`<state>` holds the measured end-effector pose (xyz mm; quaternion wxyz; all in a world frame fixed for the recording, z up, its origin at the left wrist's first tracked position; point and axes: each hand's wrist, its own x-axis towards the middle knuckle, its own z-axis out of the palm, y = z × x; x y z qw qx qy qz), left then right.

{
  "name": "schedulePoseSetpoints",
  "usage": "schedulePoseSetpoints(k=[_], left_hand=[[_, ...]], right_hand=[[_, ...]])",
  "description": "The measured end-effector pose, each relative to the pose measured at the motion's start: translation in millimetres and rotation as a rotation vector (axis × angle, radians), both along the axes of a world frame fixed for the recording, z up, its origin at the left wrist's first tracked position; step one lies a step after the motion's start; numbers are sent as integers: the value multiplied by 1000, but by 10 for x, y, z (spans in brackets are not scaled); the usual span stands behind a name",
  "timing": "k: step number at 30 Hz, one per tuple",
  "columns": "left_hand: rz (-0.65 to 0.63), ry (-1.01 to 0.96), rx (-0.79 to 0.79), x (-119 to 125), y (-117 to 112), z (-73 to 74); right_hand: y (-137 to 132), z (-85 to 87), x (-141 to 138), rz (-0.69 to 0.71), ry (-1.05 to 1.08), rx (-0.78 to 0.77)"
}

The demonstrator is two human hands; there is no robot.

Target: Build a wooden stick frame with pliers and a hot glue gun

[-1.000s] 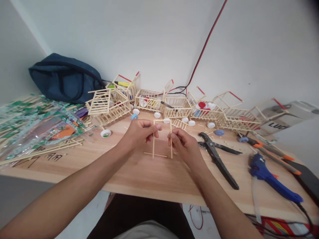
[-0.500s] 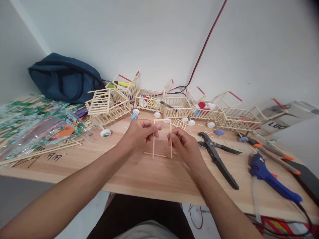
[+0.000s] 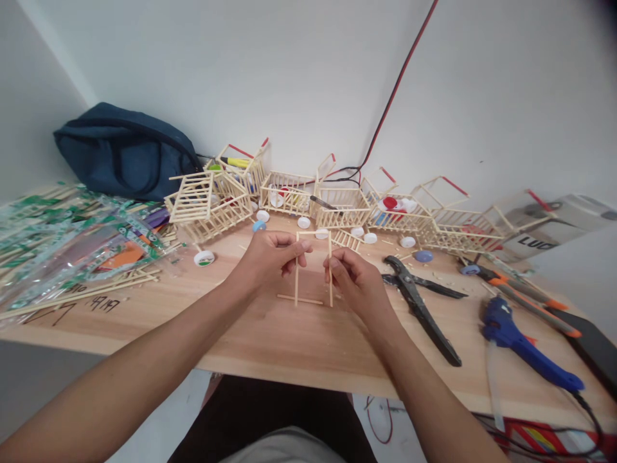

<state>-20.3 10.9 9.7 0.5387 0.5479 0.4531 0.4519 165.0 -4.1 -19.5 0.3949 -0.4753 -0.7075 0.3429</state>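
A small frame of thin wooden sticks point(image 3: 313, 267) stands upright on the wooden table point(image 3: 299, 341), two uprights joined by a top bar and a lower cross stick. My left hand point(image 3: 270, 257) pinches the left upright between thumb and fingers. My right hand point(image 3: 354, 280) pinches the right upright. Both hands are closed on the frame just above the table top.
Several stick-built baskets point(image 3: 289, 193) with red handles line the back, bottle caps point(image 3: 204, 258) scattered before them. Black pliers point(image 3: 419, 305), a blue glue gun point(image 3: 525, 344) and an orange-handled tool point(image 3: 525, 296) lie right. Plastic packets of sticks point(image 3: 72, 244) and a dark blue bag point(image 3: 123, 151) sit left.
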Motion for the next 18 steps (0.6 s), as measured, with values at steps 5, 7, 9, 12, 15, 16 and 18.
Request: schedulePoseSetpoints(k=[5, 7, 9, 12, 15, 16, 18], left_hand=[[8, 4, 4, 0, 1, -12], [10, 9, 1, 1, 1, -10], [9, 12, -1, 1, 1, -8], [8, 14, 4, -2, 3, -5], [0, 20, 3, -6, 7, -7], [-3, 23, 2, -7, 8, -8], [-6, 28, 2, -8, 8, -10]], right_hand=[[0, -12, 0, -7, 1, 2], [2, -16, 1, -8, 0, -1], [3, -18, 3, -8, -6, -2], [3, -16, 3, -8, -8, -3], [2, -9, 0, -6, -4, -3], [3, -7, -1, -5, -5, -2], [3, -5, -3, -6, -9, -3]])
